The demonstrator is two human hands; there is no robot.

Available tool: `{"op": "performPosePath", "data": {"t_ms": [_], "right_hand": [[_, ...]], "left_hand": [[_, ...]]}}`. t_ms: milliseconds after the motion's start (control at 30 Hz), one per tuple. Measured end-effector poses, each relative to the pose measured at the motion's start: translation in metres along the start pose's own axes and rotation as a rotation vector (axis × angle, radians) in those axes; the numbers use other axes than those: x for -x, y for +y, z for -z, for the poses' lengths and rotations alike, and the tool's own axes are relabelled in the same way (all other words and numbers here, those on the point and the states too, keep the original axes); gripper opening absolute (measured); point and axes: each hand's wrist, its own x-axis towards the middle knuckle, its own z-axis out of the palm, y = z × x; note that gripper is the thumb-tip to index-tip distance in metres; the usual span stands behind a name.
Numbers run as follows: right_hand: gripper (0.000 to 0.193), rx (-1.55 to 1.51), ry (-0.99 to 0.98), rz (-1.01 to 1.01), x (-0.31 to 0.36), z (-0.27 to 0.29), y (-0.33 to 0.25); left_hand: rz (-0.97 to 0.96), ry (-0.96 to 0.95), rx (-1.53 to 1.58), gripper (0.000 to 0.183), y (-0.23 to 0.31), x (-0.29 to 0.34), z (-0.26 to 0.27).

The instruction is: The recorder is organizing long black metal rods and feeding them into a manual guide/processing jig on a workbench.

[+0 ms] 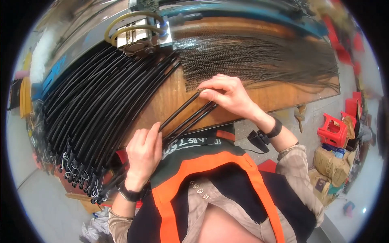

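A slim black tube [180, 110] slants between my two hands over the table's near edge. My left hand [142, 153] is closed round its lower part, with thumb and fingers pressed together. At the upper end, the thumb and forefinger of my right hand [227, 94] pinch the tip; whether a thin wire is in that pinch is too small to make out. Two or so more black tubes [195, 118] run alongside, just below my right hand, their lower ends hidden behind my left hand and the apron.
Many black tubes [97, 93] lie fanned across the left of the wooden table [162, 95]. Thin dark twisted strands [251, 60] spread over its right. A metal machine head with yellowish hoses [139, 34] stands at the back. Red stools [334, 129] and cardboard boxes [330, 164] are at the right.
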Motion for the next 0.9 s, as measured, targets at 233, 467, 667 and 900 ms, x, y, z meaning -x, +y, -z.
{"op": "performPosePath", "data": {"t_ms": [233,467,667,900], "right_hand": [[0.025,0.151,0.050,0.138,0.004,0.005,0.000],[0.028,0.448,0.101,0.609,0.002,0.019,0.013],[0.029,0.269,-0.003,0.480,0.014,0.019,0.018],[0.029,0.416,-0.179,0.579,0.019,-0.006,0.000]], "left_hand": [[-0.011,-0.017,0.018,0.031,0.005,0.002,0.004],[-0.048,-0.056,0.062,0.032,0.001,0.004,-0.001],[-0.061,-0.149,0.162,0.029,0.004,0.004,-0.002],[-0.116,-0.145,0.094,0.028,0.006,-0.008,-0.008]]}}
